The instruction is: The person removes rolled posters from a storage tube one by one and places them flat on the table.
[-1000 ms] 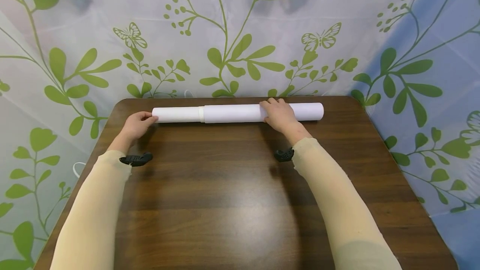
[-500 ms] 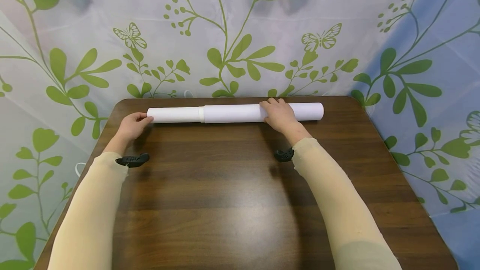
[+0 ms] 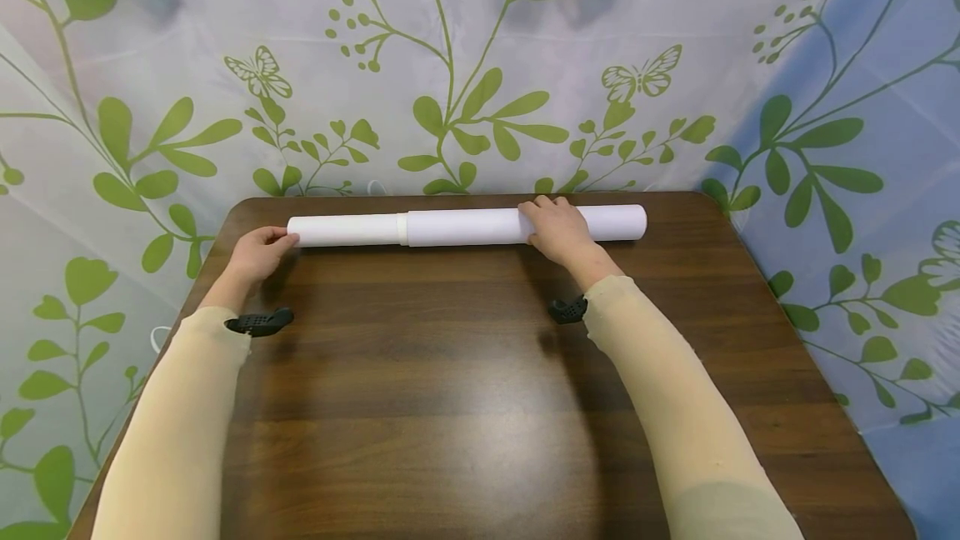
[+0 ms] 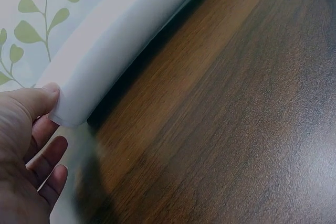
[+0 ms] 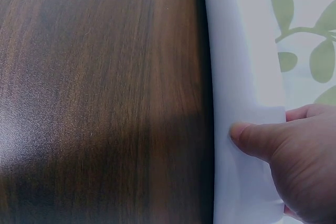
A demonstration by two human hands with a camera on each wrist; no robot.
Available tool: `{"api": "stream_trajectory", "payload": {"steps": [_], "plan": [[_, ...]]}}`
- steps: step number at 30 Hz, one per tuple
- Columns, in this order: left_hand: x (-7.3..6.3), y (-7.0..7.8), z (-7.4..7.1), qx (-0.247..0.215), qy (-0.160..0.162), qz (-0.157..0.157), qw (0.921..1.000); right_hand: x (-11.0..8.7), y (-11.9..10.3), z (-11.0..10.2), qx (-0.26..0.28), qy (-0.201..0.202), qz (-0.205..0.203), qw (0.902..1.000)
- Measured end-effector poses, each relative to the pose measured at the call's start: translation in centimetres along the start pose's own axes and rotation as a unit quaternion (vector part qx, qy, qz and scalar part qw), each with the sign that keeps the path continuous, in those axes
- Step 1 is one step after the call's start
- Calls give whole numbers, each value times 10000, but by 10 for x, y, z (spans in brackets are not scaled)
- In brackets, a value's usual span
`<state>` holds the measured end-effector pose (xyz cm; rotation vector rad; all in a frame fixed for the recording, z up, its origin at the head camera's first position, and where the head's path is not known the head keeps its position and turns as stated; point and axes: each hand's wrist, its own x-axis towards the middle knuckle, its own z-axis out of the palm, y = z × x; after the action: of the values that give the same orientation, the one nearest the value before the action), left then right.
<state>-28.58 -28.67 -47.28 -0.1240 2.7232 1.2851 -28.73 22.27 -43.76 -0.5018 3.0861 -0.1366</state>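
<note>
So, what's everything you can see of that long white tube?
The long white tube looks smooth, perhaps plastic or card: a slimmer section, a cream collar, then a wider section tinged lilac. It lies on its side along the back of the brown wood-grain table. The left hand pinches the slimmer section's end; the right hand grips the wider section.
</note>
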Motion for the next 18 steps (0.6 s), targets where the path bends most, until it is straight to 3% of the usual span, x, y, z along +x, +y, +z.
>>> {"api": "stream_trajectory", "payload": {"steps": [18], "plan": [[-9,-3,-11,71,95,-143,9998,-1,1,2,23,67,-59,10000]]}}
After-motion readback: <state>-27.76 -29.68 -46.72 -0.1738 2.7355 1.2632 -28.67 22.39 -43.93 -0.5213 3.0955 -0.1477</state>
